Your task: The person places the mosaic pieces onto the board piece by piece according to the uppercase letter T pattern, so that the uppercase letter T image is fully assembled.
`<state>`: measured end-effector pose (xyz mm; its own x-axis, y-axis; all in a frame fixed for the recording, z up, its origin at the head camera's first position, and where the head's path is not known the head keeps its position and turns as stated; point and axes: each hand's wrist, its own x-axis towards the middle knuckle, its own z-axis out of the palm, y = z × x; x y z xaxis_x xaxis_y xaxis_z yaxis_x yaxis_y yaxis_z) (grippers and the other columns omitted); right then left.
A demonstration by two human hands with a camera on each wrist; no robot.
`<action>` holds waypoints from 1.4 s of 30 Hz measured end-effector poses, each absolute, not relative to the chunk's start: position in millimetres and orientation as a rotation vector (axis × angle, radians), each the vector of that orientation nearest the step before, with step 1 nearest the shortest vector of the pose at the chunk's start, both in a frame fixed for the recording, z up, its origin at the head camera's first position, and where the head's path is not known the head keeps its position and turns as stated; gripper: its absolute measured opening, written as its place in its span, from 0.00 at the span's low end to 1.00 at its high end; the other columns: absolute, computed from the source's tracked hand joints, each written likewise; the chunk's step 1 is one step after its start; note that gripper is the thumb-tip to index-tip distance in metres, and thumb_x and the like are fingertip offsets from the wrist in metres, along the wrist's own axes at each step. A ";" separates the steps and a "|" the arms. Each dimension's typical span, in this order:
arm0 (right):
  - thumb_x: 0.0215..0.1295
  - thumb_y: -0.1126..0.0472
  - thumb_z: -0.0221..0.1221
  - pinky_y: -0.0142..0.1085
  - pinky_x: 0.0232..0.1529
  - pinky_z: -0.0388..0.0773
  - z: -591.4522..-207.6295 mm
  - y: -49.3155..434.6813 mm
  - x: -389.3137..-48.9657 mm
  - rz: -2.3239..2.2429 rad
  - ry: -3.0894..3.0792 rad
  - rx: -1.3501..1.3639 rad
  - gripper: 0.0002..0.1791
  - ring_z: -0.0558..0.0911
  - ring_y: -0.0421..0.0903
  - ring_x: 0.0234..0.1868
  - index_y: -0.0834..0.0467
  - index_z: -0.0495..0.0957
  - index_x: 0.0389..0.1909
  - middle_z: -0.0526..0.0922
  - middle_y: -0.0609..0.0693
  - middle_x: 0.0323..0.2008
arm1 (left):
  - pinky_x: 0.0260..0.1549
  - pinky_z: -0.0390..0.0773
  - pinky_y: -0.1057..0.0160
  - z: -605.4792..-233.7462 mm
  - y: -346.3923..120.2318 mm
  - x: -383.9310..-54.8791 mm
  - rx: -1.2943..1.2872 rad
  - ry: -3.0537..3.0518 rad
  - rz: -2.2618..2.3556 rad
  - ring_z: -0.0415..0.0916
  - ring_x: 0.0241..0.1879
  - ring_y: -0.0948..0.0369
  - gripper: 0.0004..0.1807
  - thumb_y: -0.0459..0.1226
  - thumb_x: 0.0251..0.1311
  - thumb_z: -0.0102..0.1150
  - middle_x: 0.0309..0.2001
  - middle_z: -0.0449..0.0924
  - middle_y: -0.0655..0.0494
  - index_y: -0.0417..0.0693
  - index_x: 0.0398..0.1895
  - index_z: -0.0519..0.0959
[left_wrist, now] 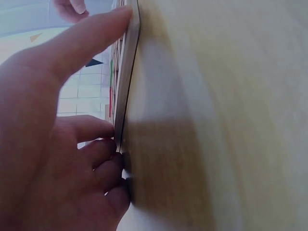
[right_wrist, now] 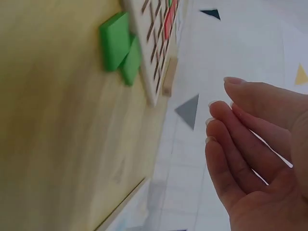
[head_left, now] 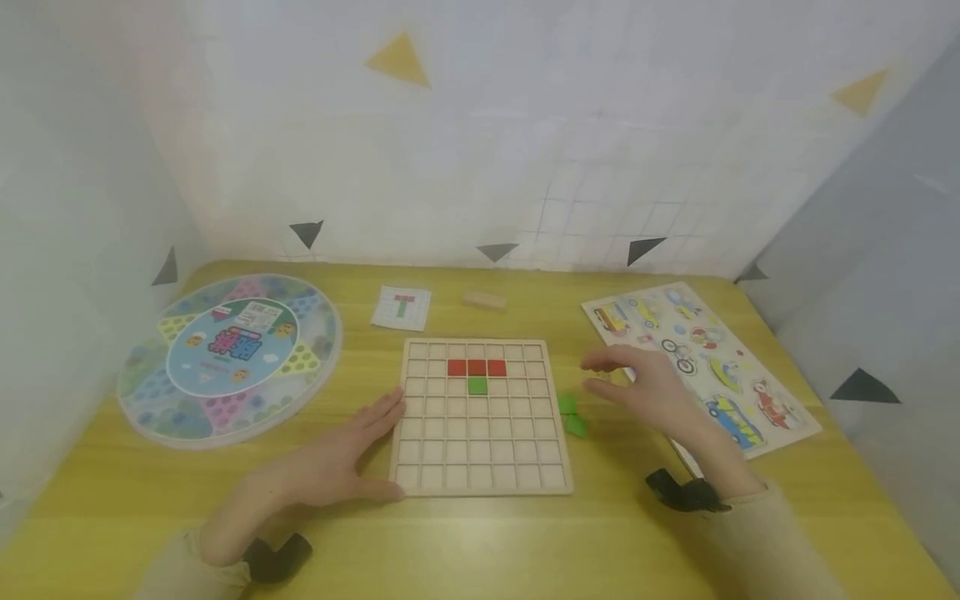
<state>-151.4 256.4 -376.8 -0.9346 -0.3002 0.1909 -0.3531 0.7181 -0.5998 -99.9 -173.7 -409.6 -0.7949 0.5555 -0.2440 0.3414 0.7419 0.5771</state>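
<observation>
A wooden grid board point(head_left: 480, 429) lies flat on the table. Three red square tiles point(head_left: 477, 367) sit side by side in its second row, and one green square tile point(head_left: 477, 386) is in the cell below the middle one. My left hand point(head_left: 341, 454) rests at the board's left edge, thumb and fingertips touching it. Over the table to the right of the board hovers my right hand point(head_left: 637, 387), fingers relaxed, holding nothing. Beneath and left of it, loose green tiles point(right_wrist: 115, 42) lie against the board's right edge, partly overlapping.
A small card point(head_left: 402, 308) printed with a red and green T shape lies behind the board, beside a small wooden block point(head_left: 484, 300). At left is a round game board point(head_left: 232, 358). A vehicle picture puzzle point(head_left: 697, 358) lies right, partly under my right arm.
</observation>
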 end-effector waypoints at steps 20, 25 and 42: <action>0.61 0.59 0.70 0.49 0.53 0.81 -411.4 259.0 -147.4 1.011 -2.934 0.551 0.13 0.84 0.46 0.49 0.53 0.85 0.47 0.88 0.44 0.45 | 0.75 0.50 0.43 -410.4 -173.5 -97.9 0.689 2.531 0.736 0.40 0.79 0.48 0.59 0.68 0.52 0.63 0.81 0.33 0.63 0.57 0.81 0.46; 0.59 0.62 0.71 0.47 0.53 0.81 -418.2 258.8 -149.5 0.953 -2.925 0.626 0.13 0.85 0.44 0.46 0.51 0.86 0.45 0.88 0.43 0.43 | 0.75 0.51 0.42 -410.2 -173.4 -98.0 0.684 2.537 0.730 0.40 0.79 0.47 0.59 0.68 0.52 0.63 0.81 0.33 0.64 0.58 0.81 0.45; 0.53 0.63 0.74 0.41 0.49 0.83 -425.9 254.8 -155.0 0.912 -2.862 0.697 0.15 0.85 0.40 0.42 0.50 0.86 0.42 0.88 0.40 0.40 | 0.75 0.51 0.43 -409.4 -175.1 -99.2 0.697 2.543 0.735 0.39 0.79 0.49 0.59 0.68 0.52 0.63 0.81 0.34 0.63 0.57 0.81 0.47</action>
